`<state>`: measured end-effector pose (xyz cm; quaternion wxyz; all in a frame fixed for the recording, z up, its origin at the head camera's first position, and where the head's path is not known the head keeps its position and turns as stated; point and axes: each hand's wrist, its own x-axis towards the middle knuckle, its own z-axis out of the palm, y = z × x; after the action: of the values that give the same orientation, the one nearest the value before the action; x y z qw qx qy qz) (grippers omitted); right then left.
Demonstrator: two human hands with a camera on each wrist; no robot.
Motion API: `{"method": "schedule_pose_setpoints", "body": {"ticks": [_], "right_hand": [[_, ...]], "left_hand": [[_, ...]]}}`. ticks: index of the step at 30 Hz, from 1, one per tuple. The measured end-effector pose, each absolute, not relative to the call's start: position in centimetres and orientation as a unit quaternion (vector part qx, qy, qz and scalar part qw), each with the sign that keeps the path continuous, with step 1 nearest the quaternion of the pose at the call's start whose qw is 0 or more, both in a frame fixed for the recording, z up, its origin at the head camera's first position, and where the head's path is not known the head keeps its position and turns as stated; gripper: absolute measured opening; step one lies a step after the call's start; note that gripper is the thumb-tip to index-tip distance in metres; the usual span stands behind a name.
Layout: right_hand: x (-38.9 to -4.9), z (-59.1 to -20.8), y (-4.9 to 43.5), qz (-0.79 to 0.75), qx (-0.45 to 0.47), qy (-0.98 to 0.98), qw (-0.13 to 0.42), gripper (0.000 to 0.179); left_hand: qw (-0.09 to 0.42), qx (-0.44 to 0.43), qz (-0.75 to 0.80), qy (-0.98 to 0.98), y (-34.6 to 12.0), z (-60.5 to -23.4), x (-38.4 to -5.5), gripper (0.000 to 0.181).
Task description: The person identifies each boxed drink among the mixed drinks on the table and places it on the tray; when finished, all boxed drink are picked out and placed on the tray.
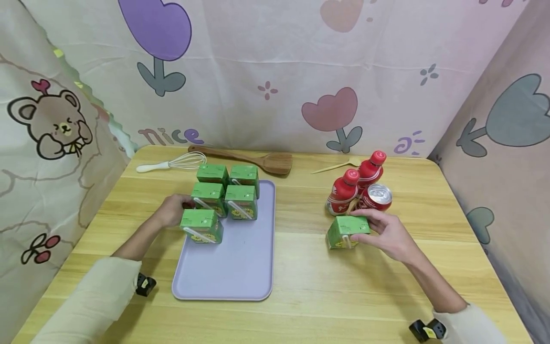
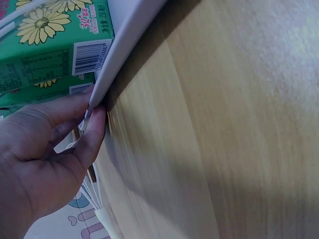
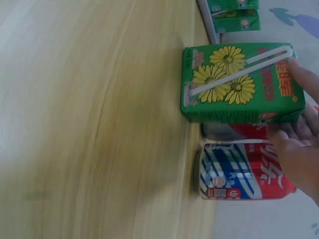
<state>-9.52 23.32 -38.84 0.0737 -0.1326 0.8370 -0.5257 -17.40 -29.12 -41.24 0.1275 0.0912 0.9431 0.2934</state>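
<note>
My right hand (image 1: 390, 235) grips a green drink carton (image 1: 341, 233) from its right side, thumb and fingers on opposite faces. The right wrist view shows yellow flowers and a white straw on the front of that drink carton (image 3: 234, 82). My left hand (image 1: 173, 210) pinches the left rim of the lilac tray (image 1: 223, 274); in the left wrist view the thumb and fingertips meet across the tray's edge (image 2: 117, 59). Several matching cartons (image 1: 241, 203) stand in the tray's far half, one of them (image 1: 202, 227) a little nearer at the left.
Two red bottles (image 1: 342, 193) and a red soda can (image 1: 378, 197) stand just behind the right-hand carton. Along the back lie a whisk (image 1: 185, 161), a wooden spatula (image 1: 275, 163) and a thin golden utensil (image 1: 339, 166). A patterned curtain (image 1: 266, 71) hangs behind the table.
</note>
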Motion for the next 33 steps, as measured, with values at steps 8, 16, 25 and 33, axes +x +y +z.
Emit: {"method": "schedule_pose_setpoints", "body": {"ticks": [8, 16, 25, 33], "right_hand": [[-9.8, -39.5, 23.8, -0.536, -0.126, 0.830, 0.088, 0.052], [-9.9, -40.0, 23.8, -0.554, -0.135, 0.818, 0.078, 0.052], [-9.5, -40.2, 23.6, -0.561, -0.126, 0.816, 0.063, 0.050], [-9.8, -38.6, 22.3, -0.555, -0.120, 0.822, 0.050, 0.049]], "left_hand": [[0.133, 0.090, 0.297, 0.941, -29.0, -41.1, -17.4, 0.031], [0.128, 0.087, 0.294, 0.943, -28.9, -41.0, -17.4, 0.039], [0.137, 0.087, 0.303, 0.939, -28.9, -41.1, -17.3, 0.028], [0.131, 0.097, 0.295, 0.941, -29.2, -41.2, -17.4, 0.043]]}}
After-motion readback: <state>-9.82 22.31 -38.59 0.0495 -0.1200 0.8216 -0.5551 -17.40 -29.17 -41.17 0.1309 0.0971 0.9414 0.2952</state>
